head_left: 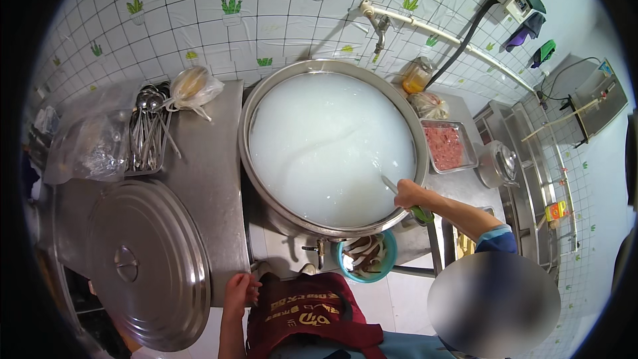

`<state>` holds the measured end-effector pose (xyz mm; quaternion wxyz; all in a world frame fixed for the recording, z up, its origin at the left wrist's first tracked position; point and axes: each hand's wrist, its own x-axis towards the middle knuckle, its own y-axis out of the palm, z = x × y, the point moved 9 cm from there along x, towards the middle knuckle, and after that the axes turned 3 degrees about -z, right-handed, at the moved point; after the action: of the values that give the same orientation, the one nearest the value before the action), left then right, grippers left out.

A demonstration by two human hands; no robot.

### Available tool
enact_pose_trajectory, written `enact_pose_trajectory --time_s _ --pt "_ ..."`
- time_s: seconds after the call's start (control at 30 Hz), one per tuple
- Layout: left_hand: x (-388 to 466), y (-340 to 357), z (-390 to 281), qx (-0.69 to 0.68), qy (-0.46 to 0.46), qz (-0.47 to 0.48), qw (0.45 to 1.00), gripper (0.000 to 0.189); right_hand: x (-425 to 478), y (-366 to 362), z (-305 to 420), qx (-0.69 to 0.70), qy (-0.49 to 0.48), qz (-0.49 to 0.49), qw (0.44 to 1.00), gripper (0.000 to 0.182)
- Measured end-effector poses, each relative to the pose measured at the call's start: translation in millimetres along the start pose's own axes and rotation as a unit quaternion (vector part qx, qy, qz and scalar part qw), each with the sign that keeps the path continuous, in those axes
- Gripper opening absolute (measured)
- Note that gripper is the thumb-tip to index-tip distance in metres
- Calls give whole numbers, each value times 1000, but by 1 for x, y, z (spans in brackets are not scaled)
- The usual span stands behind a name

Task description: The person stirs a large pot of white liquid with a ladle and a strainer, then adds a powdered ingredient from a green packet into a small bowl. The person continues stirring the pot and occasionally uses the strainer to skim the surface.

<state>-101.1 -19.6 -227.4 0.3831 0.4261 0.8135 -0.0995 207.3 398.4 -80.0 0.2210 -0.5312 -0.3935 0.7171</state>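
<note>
In front of me stands a large round metal pot (245, 149) filled nearly to its rim with cloudy white liquid (319, 134). Over the pot's near right edge, my right hand (409, 194) is closed around a utensil (390, 184). Its metal end reaches the liquid's surface, and a green part shows below the fist; its full shape is hidden. My left hand (241, 288) hangs low beside the steel counter's corner, fingers loosely curled, with nothing clearly visible in it. A tap (320, 254) projects from the pot's lower front.
A large metal lid (149, 264) leans over the left counter (214, 184). Behind it lie metal spoons (147, 134) and a tied plastic bag (192, 87). A turquoise bucket (341, 263) sits below the pot. At right are a tray of pink minced meat (442, 147) and a lidded pot (498, 164).
</note>
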Motion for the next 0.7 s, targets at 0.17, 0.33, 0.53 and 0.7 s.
enact_pose_trajectory --time_s 0.17,0.33,0.53,0.7 --pt "4 -1 5 5 -14 19 1000 23 -38 23 -6 198 69 84 974 19" --pt "1 6 -17 9 14 34 999 24 -68 38 24 233 -20 186 954 14" --pt "2 10 -25 24 28 42 998 25 -91 64 38 414 81 242 874 17" --pt "-2 9 -22 28 14 33 999 25 -100 63 53 441 98 275 849 18"
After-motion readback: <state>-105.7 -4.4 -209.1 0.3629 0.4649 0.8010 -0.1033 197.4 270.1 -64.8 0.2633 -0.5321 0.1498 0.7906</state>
